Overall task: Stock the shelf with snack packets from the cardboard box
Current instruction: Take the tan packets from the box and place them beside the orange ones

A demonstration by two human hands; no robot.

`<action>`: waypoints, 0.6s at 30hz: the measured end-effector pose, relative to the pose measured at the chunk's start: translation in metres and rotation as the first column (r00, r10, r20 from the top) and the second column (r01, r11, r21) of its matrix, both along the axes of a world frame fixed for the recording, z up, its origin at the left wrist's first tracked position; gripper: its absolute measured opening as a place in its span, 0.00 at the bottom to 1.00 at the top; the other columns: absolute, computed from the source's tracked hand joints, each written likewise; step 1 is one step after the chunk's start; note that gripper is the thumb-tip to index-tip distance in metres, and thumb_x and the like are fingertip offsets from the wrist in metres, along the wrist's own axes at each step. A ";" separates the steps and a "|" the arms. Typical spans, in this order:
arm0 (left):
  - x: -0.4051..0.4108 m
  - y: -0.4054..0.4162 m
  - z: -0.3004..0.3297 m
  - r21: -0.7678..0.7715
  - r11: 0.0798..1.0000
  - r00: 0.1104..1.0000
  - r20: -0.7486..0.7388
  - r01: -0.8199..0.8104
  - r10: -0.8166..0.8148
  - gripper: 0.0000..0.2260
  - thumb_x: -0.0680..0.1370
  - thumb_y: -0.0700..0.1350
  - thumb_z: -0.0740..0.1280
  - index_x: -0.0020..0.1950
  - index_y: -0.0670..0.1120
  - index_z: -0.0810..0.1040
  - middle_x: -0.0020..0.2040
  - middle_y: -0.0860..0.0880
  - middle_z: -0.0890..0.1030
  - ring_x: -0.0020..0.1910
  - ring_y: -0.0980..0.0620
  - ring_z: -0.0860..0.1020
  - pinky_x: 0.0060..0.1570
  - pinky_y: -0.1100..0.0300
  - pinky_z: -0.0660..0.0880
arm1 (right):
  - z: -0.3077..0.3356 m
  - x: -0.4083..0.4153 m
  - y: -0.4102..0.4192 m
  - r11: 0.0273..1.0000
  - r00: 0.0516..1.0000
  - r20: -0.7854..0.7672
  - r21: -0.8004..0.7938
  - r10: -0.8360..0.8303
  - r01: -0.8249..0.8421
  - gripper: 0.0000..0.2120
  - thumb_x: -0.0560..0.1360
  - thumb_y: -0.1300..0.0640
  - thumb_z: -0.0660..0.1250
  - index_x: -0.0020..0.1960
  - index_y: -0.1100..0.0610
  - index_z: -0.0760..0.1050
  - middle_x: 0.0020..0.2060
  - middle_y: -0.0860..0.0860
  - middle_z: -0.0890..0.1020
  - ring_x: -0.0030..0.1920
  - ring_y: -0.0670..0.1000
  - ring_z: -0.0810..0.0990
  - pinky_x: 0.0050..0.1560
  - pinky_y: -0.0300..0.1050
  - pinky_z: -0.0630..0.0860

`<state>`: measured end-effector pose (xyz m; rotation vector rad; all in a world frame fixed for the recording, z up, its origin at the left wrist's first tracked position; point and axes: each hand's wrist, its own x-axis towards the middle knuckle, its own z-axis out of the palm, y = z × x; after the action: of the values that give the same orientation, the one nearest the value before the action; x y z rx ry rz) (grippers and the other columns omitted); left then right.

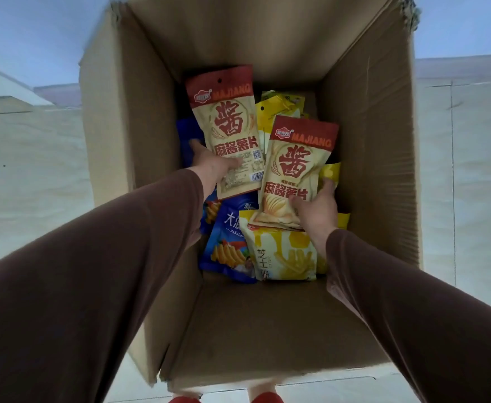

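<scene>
while my left hand [212, 165] and right hand [315, 209] each grip a majiang packet [226, 126] inside the cardboard box [369, 141], i next lift both toward the shelf.

Floor [28, 181] pale, off-white, smooth, faint mottled texture; filled both sides of view. Thin dark seam line [453, 184] ran down floor on right, crossed by shorter horizontal line near top. Left, white slanted ledge or step [2, 88] with shadowed underside, nature unclear. Upper corners showed bluish-white surface [34, 30], likely wall, blurred. Light soft, cool, even; no hard shadows. Lower edge brighter, whitish strip of floor.
</scene>
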<state>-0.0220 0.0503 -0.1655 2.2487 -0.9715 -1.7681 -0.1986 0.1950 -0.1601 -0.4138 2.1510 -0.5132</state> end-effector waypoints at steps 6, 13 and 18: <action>0.006 0.014 0.040 0.066 0.985 0.970 -0.177 -0.158 0.168 0.17 0.71 0.36 0.78 0.59 0.40 0.81 0.51 0.43 0.86 0.42 0.50 0.85 0.37 0.55 0.83 | 0.044 0.009 -0.003 0.965 0.903 0.342 0.047 -0.260 0.260 0.11 0.75 0.59 0.74 0.56 0.54 0.79 0.51 0.52 0.86 0.49 0.54 0.86 0.53 0.54 0.84; 0.019 0.031 0.178 -0.050 0.992 0.960 -0.260 -0.117 0.100 0.11 0.78 0.39 0.72 0.57 0.50 0.78 0.56 0.47 0.84 0.53 0.47 0.84 0.54 0.47 0.81 | 0.194 0.003 0.010 0.929 0.795 0.547 -0.078 -0.263 0.361 0.10 0.80 0.58 0.68 0.60 0.51 0.79 0.52 0.50 0.87 0.51 0.54 0.87 0.56 0.56 0.82; -0.006 0.043 0.329 -0.230 0.970 0.946 -0.288 0.082 -0.149 0.17 0.78 0.40 0.71 0.66 0.49 0.76 0.57 0.51 0.85 0.55 0.51 0.84 0.56 0.48 0.80 | 0.342 -0.034 0.032 0.810 0.646 0.660 -0.095 -0.384 0.578 0.15 0.81 0.59 0.66 0.67 0.54 0.74 0.54 0.55 0.87 0.50 0.57 0.87 0.45 0.51 0.83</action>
<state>-0.0284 0.0928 0.1636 1.7579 -1.1823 -1.8792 -0.2328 0.2268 0.1817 0.1985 1.5071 -1.1282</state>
